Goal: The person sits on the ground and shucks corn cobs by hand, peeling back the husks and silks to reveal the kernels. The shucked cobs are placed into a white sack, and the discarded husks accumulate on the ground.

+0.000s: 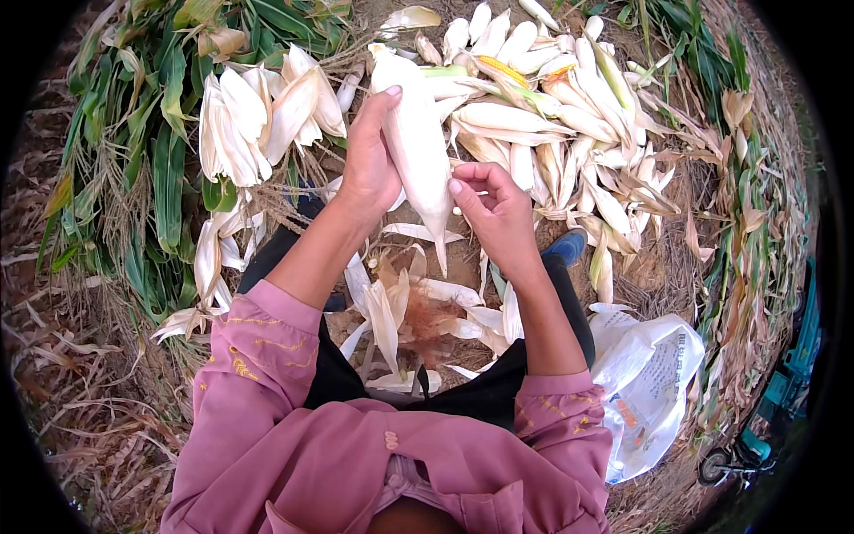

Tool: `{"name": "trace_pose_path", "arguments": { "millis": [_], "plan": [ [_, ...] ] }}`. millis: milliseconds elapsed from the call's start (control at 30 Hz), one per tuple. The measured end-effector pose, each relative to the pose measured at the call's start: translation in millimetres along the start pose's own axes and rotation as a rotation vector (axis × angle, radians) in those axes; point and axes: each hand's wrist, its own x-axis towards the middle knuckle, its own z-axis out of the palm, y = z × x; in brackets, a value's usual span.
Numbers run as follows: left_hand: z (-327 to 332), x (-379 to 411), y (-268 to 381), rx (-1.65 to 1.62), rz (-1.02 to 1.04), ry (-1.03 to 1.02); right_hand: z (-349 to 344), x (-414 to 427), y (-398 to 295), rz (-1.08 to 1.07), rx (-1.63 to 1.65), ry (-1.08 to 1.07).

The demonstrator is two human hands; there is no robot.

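Observation:
An ear of corn in its pale husk (417, 143) stands on a slant before me, its narrow tip pointing toward my lap. My left hand (375, 143) grips its left side near the thick end, thumb laid across the front. At the right side of the husk is my right hand (494, 207), with thumb and forefinger close together at the husk's edge and the other fingers curled. Whether those fingertips pinch a husk leaf is too fine to tell. Below, between my legs, loose husk leaves (383, 314) lie on the soil and corn silk (427, 324).
A heap of corn ears (514, 117) lies ahead to the right, a few showing yellow kernels. Cut green stalks (167, 160) with stripped husks (233, 127) are at the left. By my right leg rests a white plastic sack (647, 387) bearing writing. A teal vehicle (757, 444) stands far right.

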Motion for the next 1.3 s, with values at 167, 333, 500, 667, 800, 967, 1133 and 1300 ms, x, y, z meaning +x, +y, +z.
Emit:
{"name": "trace_pose_path", "arguments": {
  "millis": [167,333,500,667,800,967,1133,1300],
  "plan": [
    [3.6,-2.5,-7.0,0.041,0.098,0.005,2.5,1.7,0.0,-0.012,0.000,0.006],
    [7.3,-6.4,-5.7,0.071,0.128,-0.007,-2.0,3.8,7.4,-0.008,0.027,-0.008],
    [7.7,-7.7,-7.3,0.098,0.124,0.012,-0.5,3.4,5.5,0.001,0.008,-0.005],
    [2.8,-5.0,-10.6,0.091,0.124,-0.001,0.7,3.1,8.1,-0.020,-0.010,0.001],
    [1.8,-4.9,-12.8,0.096,0.119,0.009,2.0,2.5,7.1,-0.042,-0.058,0.009],
    [1.6,-4.6,-15.7,0.113,0.132,0.037,3.6,1.0,7.6,-0.077,-0.172,0.022],
    [5.9,-7.8,-13.9,0.123,0.099,0.027,3.5,1.3,10.6,-0.086,-0.203,0.047],
    [3.4,-5.6,-11.8,0.042,0.001,0.017,0.8,1.6,2.5,-0.015,-0.193,0.052]
  ]
}}
